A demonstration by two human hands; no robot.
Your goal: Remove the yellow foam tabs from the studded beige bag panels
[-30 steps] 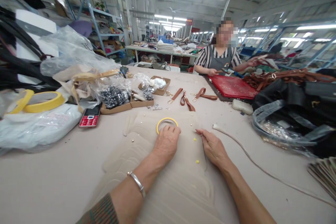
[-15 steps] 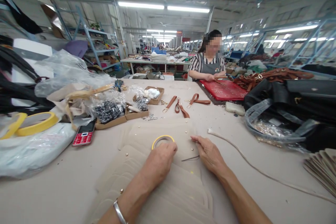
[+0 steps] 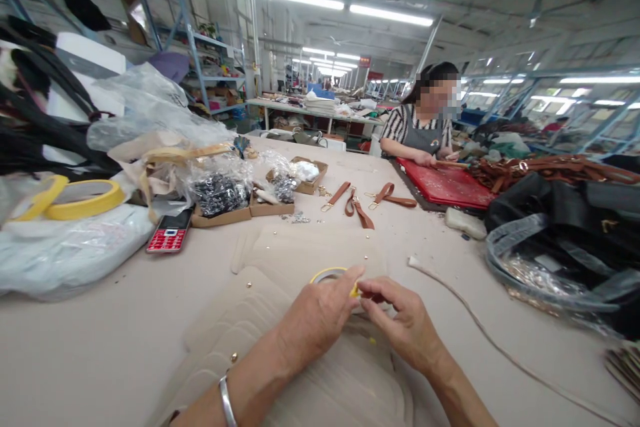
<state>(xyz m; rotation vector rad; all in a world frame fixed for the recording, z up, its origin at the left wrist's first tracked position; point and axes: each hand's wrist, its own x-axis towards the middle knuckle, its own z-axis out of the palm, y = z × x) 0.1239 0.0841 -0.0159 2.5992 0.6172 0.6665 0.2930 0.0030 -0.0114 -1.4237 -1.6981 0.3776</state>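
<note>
My left hand (image 3: 320, 312), with a silver bangle at its wrist, is closed on a roll of yellow tape (image 3: 327, 273). The hand hides much of the roll. My right hand (image 3: 403, 321) meets it from the right, its thumb and forefinger closing at a small yellow bit of the tape near my left fingertips. Below both hands lies a fanned stack of beige panels (image 3: 270, 327) with small gold studs. A small yellow mark shows on a panel under my right hand.
Brown straps with clasps (image 3: 357, 208), small boxes of metal parts (image 3: 220, 203), a red phone (image 3: 170, 232) and more yellow tape rolls (image 3: 87, 200) lie around. At right are a pale cord (image 3: 480, 323) and a black bag (image 3: 560, 213). A person (image 3: 425, 120) works by a red board (image 3: 450, 183).
My hands have come together at the tape roll; before, they were apart, my left on the roll and my right beside a thin dark strand. The view has turned slightly left.
</note>
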